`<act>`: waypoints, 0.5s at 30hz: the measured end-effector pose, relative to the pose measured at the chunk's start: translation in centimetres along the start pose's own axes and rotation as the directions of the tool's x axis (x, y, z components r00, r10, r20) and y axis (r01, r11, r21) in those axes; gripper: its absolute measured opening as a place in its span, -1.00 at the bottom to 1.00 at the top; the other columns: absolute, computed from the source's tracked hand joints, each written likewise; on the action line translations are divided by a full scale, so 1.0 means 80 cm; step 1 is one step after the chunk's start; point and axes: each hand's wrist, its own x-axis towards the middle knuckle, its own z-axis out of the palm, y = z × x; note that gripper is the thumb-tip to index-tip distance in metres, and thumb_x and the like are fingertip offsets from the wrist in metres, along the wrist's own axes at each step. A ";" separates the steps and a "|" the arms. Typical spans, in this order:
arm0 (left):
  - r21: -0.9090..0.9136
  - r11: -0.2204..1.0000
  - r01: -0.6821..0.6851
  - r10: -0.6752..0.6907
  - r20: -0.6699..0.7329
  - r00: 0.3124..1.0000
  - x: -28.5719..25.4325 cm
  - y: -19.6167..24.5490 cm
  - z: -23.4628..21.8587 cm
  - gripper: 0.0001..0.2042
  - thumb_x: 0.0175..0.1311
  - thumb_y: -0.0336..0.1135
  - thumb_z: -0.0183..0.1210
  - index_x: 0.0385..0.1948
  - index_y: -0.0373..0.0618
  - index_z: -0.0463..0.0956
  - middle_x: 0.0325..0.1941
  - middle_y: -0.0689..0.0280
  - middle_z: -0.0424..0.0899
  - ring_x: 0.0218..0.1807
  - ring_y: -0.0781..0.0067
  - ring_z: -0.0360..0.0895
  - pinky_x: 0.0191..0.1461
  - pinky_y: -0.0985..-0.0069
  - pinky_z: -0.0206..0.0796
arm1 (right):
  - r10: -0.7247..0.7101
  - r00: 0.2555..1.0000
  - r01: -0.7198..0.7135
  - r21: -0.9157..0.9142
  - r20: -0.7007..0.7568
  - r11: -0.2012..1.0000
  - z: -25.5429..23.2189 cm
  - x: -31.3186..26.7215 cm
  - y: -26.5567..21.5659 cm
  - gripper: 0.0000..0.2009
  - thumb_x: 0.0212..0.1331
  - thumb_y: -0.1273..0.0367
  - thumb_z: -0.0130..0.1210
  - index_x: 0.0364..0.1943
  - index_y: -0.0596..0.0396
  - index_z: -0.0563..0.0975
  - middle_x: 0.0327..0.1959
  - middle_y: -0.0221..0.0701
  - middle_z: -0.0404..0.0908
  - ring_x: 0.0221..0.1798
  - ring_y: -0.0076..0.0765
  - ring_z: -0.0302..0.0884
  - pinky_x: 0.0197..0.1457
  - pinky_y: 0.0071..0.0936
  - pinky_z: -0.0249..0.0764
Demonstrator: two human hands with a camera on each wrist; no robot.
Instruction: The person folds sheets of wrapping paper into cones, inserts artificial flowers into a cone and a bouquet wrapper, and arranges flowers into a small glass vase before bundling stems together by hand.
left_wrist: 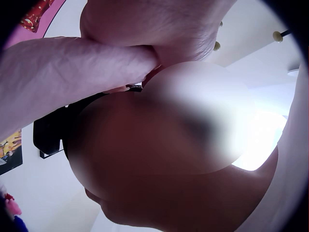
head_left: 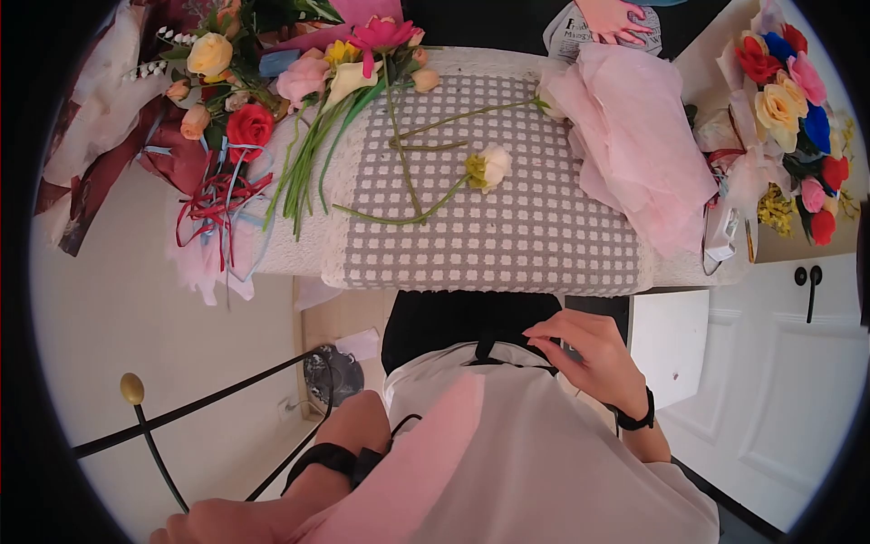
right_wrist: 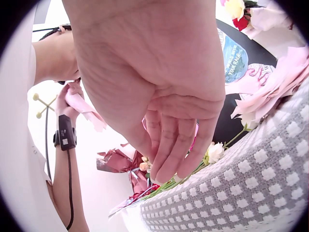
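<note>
In the head view, the bottom edge crops the left grip (head_left: 217,523) at seven o'clock and the pink paper (head_left: 426,453) it holds. At one o'clock, the top edge cuts off another person's hand (head_left: 619,18), which partly covers some printed paper (head_left: 569,34). A soft blur (left_wrist: 159,135) masks the left wrist view's middle.

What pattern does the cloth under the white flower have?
The cloth is grey with rows of small white squares; the head view shows it best.

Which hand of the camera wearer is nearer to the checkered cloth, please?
Right. The right hand is close to the near edge of the checkered cloth; the left hand is raised well away from it, holding pink paper.
</note>
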 end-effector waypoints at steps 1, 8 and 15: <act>-0.008 1.000 0.002 -0.002 0.012 1.000 0.001 0.002 -0.002 -0.81 0.45 -0.32 0.20 -0.02 -0.10 0.68 -0.05 0.50 0.74 -0.50 0.67 0.57 -0.57 0.64 0.18 | -0.005 1.000 0.005 0.003 -0.002 1.000 -0.002 0.000 -0.002 -0.84 0.22 0.55 0.31 -0.13 0.15 0.68 -0.39 -0.34 0.66 -0.43 -0.21 0.62 -0.42 -0.36 0.47; -0.097 0.995 0.023 -0.016 0.070 0.997 0.000 0.007 -0.015 -0.81 0.46 -0.31 0.19 -0.02 -0.10 0.68 -0.14 0.49 0.76 -0.52 0.67 0.56 -0.58 0.63 0.17 | 0.083 0.994 -0.085 0.018 0.072 0.996 -0.003 -0.013 -0.005 -0.83 0.19 0.62 0.30 -0.14 0.22 0.69 -0.32 -0.28 0.74 -0.32 -0.18 0.69 -0.27 -0.41 0.56; -0.197 0.980 0.013 0.000 0.062 0.998 -0.009 -0.003 -0.010 -0.81 0.46 -0.30 0.19 -0.02 -0.09 0.68 -0.21 0.48 0.77 -0.54 0.67 0.56 -0.58 0.63 0.16 | 0.081 0.995 -0.077 -0.068 0.064 0.995 -0.020 -0.011 -0.008 -0.83 0.19 0.60 0.30 -0.14 0.20 0.68 -0.35 -0.27 0.71 -0.34 -0.16 0.69 -0.29 -0.37 0.56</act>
